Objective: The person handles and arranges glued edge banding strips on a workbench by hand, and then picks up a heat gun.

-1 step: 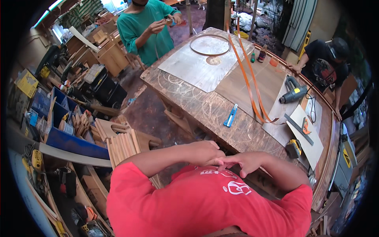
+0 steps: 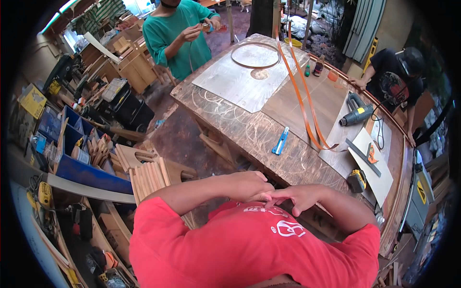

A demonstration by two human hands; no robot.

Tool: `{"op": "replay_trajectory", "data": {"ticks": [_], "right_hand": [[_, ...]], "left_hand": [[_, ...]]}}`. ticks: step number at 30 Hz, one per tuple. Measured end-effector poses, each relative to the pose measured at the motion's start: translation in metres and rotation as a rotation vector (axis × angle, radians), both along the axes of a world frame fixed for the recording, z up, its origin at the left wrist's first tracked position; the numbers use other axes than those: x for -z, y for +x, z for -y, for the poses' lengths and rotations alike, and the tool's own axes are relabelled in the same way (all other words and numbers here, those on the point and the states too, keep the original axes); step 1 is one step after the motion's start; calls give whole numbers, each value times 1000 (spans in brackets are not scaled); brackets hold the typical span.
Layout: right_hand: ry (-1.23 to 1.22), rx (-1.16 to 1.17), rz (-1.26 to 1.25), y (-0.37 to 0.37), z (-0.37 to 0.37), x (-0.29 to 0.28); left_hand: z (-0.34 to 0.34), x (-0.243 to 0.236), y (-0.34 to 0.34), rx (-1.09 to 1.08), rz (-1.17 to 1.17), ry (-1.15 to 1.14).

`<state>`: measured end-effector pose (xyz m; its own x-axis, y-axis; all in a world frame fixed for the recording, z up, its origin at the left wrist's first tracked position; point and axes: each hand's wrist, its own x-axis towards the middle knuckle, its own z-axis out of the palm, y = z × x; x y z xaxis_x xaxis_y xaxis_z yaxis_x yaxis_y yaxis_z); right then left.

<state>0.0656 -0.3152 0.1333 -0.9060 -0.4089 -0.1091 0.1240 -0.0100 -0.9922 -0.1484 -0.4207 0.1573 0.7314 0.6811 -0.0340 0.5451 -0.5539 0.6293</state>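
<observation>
White lettering (image 2: 255, 210) and a looping logo (image 2: 290, 228) stand out across the red T-shirt (image 2: 230, 254); over on the heat gun (image 2: 353, 116), a yellow label (image 2: 361, 110), its print too small to read.

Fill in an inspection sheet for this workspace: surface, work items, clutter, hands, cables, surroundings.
Surface: scuffed wooden table, partly covered by flat sheets.
Work items: blue utility knife near the close edge; brown strips curving onto the sheets; heat gun at right.
Clutter: dark bottle, black-and-yellow device.
Hands: left hand and right hand touching each other by the near edge; held tool: nothing seen.
Cables: dark cord looping beside the heat gun.
Surroundings: person in green, upper left; person in dark clothing, right; blue bin, left.
</observation>
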Motion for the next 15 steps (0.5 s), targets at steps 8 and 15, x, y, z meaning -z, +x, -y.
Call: {"op": "replay_trajectory", "data": {"ticks": [8,15], "right_hand": [[84,-53,-137,47,-26,-12],[542,782,-329,10,7,8]], "left_hand": [[14,-27,-34,-78,-39,-35],[-5,49,-34,-510,439,-123]]}}
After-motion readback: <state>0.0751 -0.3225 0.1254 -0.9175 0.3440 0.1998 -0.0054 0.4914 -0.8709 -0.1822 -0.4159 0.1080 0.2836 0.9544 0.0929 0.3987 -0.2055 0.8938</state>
